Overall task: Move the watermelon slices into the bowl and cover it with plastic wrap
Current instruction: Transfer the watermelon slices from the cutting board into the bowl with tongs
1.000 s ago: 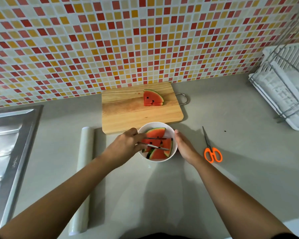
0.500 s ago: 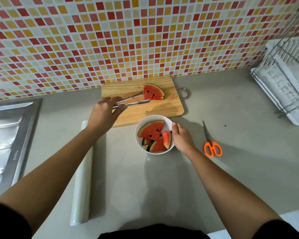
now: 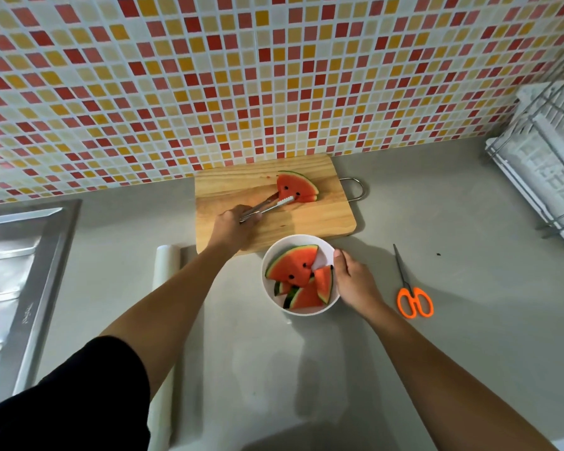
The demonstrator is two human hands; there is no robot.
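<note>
A small stack of watermelon slices (image 3: 296, 188) lies on the wooden cutting board (image 3: 323, 219) near the wall. My left hand (image 3: 233, 227) grips metal tongs (image 3: 267, 206) whose toothed tips touch the lower left edge of that stack. In front of the board stands a white bowl (image 3: 275, 299) with several slices (image 3: 295, 266) inside. My right hand (image 3: 355, 281) rests against the bowl's right rim, thumb over the edge. A roll of plastic wrap (image 3: 166, 265) lies on the counter to the left, partly hidden by my left arm.
Orange-handled scissors (image 3: 412, 296) lie on the grey counter right of the bowl. A white dish rack (image 3: 547, 177) stands at the far right. A steel sink drainboard (image 3: 17, 271) fills the left edge. The tiled wall runs close behind the board.
My left hand carried the tongs from the bowl up to the cutting board, and the tips now reach the slices there. My right hand stays at the bowl's rim.
</note>
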